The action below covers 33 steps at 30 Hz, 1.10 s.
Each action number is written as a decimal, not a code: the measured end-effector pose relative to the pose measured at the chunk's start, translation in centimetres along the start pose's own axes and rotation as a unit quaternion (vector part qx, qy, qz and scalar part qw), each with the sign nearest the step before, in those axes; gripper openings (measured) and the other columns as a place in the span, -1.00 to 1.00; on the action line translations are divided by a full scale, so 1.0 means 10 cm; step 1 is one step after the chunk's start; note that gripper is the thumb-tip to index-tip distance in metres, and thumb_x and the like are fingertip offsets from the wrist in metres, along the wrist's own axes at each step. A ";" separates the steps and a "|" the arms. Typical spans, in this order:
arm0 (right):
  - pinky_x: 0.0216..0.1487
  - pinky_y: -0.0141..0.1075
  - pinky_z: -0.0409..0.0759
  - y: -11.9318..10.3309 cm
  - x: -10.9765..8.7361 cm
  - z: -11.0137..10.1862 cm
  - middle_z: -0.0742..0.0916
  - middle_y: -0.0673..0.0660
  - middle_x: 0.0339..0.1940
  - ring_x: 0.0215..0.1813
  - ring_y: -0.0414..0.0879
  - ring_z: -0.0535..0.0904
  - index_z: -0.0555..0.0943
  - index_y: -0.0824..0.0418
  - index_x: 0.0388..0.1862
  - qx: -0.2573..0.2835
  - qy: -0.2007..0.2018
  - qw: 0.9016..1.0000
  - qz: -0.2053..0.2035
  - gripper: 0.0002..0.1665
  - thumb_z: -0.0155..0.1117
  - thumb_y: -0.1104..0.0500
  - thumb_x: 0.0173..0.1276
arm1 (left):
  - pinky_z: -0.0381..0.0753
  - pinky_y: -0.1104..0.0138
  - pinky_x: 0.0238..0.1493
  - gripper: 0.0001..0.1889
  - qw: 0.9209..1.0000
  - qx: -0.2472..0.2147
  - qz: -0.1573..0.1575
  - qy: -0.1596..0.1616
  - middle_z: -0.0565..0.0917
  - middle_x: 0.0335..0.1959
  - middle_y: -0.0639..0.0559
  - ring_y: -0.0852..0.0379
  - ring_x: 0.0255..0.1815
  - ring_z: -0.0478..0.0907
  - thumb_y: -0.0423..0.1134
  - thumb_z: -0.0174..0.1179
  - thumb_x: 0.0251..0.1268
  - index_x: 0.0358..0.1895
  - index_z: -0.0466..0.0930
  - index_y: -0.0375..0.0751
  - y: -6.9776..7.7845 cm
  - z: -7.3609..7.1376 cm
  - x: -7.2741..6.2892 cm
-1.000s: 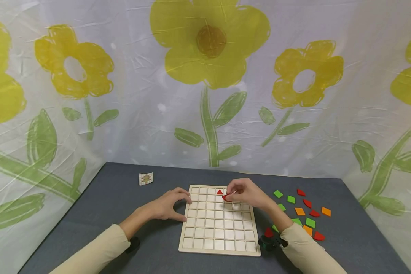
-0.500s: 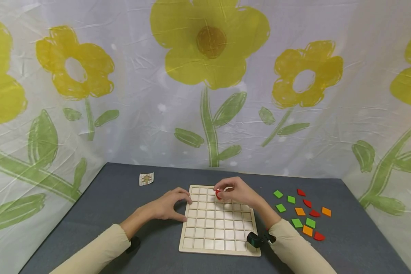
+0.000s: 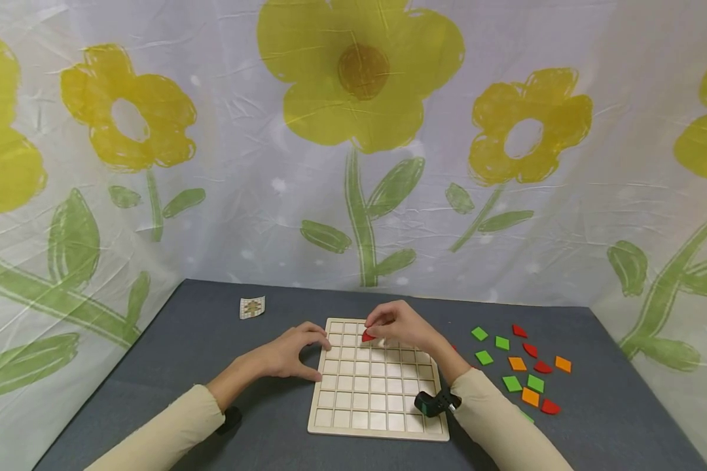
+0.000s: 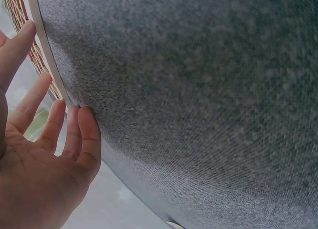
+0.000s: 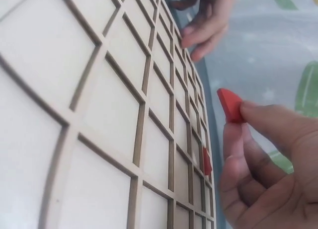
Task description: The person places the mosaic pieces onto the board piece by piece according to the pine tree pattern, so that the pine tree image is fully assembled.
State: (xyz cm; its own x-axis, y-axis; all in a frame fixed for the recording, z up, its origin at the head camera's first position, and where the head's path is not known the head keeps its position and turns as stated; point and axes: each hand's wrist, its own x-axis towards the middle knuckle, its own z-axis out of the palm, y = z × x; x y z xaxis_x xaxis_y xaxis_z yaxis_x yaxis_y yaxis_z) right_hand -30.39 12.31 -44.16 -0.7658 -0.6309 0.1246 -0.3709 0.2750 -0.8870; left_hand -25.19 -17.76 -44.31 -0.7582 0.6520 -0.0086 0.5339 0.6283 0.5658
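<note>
A pale wooden grid board (image 3: 361,401) lies on the dark cloth. My right hand (image 3: 402,325) pinches a small red tile (image 3: 368,336) between thumb and fingertips, over the board's far rows. In the right wrist view the red tile (image 5: 230,104) is held tilted, apart from the board. A second red tile (image 5: 206,162) sits in a far cell there; in the head view my right hand hides it. My left hand (image 3: 289,352) touches the board's left edge, thumb and fingers spread. The left wrist view shows its fingertips (image 4: 44,81) along the rim.
Loose green (image 3: 512,383), orange (image 3: 529,396) and red tiles (image 3: 550,407) lie scattered right of the board. A small patterned card (image 3: 252,307) is at the back left. Dark cloth covers the table (image 3: 212,366); a flower-printed curtain (image 3: 230,216) rises behind it.
My right hand has moved left across the board's far rows with the pinched red tile, turning it on the way. The placed red tile has become hidden. My left hand stays put.
</note>
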 end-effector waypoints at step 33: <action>-0.29 -0.29 0.62 0.05 0.11 0.09 0.76 0.13 -0.35 -0.32 -0.03 0.68 0.74 0.33 -0.23 -0.108 -0.029 0.992 -0.050 -0.95 0.41 0.40 0.35 | 0.31 -0.19 0.27 -0.50 1.000 0.005 0.006 0.002 0.41 0.28 -0.18 -0.30 0.32 0.33 -0.10 0.55 0.15 0.12 0.61 -0.16 0.04 -0.01 -0.01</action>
State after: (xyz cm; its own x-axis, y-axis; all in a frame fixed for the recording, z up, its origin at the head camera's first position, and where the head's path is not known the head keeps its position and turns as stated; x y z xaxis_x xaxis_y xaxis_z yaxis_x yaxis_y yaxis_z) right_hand -30.94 11.12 -44.87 -0.6899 -0.7020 0.1764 -0.5526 0.3534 -0.7548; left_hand -24.94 -17.58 -44.04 -0.7539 0.6570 0.0019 0.5464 0.6254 0.5571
